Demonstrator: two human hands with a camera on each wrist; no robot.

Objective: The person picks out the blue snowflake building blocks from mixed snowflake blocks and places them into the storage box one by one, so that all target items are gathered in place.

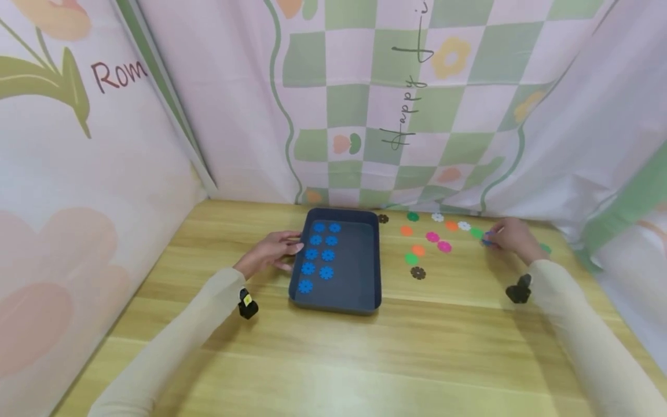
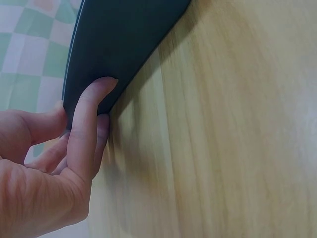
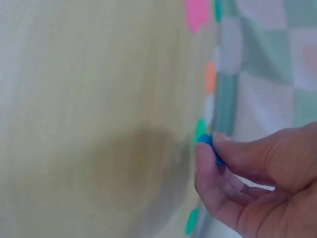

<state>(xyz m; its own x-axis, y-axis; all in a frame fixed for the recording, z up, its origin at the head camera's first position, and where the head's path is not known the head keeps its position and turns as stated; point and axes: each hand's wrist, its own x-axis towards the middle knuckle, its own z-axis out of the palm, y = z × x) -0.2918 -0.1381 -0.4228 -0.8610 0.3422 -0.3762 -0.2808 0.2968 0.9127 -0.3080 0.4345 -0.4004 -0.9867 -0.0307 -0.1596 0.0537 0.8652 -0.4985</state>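
Observation:
A dark grey rectangular tray point(image 1: 354, 266) lies on the table, with two columns of blue notched discs point(image 1: 311, 254) along its left side. My left hand point(image 1: 271, 252) is at the tray's left side, its fingers loosely bent. In the left wrist view, fingertips point(image 2: 106, 83) touch the tray's outer wall point(image 2: 119, 44) and the thumb meets its edge. Over at the right, my right hand point(image 1: 513, 236) pinches a blue notched disc point(image 3: 210, 148) between thumb and index finger, just above the table and beside a green disc point(image 1: 476, 233).
Loose notched discs in pink point(image 1: 432, 237), orange point(image 1: 406, 230), white point(image 1: 437, 217), brown point(image 1: 418, 273) and green point(image 1: 411, 259) lie right of the tray. A patterned curtain point(image 1: 349, 104) hangs along the table's back edge. Another green disc point(image 1: 545, 248) lies past the right hand.

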